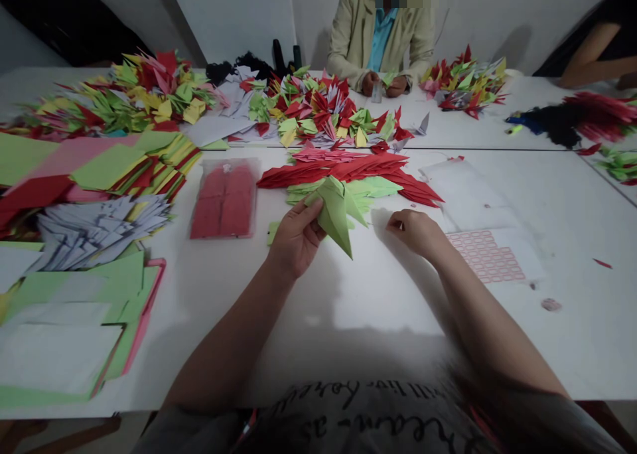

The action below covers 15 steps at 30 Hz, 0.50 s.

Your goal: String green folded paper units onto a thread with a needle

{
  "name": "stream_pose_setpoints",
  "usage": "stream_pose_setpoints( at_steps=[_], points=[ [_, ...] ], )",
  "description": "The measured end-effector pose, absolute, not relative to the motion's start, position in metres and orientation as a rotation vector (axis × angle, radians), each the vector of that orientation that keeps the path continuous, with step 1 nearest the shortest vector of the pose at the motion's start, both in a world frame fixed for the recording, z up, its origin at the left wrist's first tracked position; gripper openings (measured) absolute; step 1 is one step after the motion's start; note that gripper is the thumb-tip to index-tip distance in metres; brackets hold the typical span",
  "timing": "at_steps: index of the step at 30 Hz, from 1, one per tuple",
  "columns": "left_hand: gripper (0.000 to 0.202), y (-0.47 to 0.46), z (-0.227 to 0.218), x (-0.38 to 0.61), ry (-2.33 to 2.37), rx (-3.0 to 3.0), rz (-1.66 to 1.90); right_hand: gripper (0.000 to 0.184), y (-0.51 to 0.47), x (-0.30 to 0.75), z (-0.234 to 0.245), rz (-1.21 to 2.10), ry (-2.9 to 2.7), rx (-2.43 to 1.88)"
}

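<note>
My left hand (297, 238) pinches a light green folded paper (334, 210) between thumb and fingers, above the white table. The paper has pointed flaps, and its longest tip aims down towards me. To the right, my right hand (417, 231) is closed with its fingertips pinched together, apart from the green paper. Whether anything small is in those fingertips is hidden. Just beyond both hands lie long red folded papers (343, 168) in a fanned row, with more green folded papers (375, 186) in front of them, partly covered by the paper I hold.
A red pack in clear plastic (223, 198) lies left. Stacked coloured sheets (109, 281) cover the left side. Heaps of folded paper (318, 105) stand at the back, where a person (381, 42) handles small things. A label sheet (488, 255) lies right.
</note>
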State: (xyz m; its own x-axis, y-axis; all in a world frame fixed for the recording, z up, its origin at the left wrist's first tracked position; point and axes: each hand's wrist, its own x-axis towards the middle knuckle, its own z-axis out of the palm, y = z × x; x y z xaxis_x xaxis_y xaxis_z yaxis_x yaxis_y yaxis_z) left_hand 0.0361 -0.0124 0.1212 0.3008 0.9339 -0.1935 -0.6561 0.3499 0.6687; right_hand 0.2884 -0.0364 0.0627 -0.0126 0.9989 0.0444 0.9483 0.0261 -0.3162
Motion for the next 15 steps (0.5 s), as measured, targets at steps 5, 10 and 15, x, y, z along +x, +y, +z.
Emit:
stream_pose_setpoints(
  at_steps=[5,10,15],
  points=[
    [0.022,-0.013,0.130,0.035,0.662,0.360,1.023,0.010,-0.038,0.282,0.061,0.278,-2.019,-2.085],
    [0.042,-0.014,0.131,0.037,0.602,0.360,0.959,0.013,-0.045,0.262,0.084,0.511,-1.805,-1.568],
    [0.040,-0.016,0.121,0.044,0.587,0.403,0.919,0.024,-0.060,0.231,0.100,0.926,-1.514,-1.170]
  ],
)
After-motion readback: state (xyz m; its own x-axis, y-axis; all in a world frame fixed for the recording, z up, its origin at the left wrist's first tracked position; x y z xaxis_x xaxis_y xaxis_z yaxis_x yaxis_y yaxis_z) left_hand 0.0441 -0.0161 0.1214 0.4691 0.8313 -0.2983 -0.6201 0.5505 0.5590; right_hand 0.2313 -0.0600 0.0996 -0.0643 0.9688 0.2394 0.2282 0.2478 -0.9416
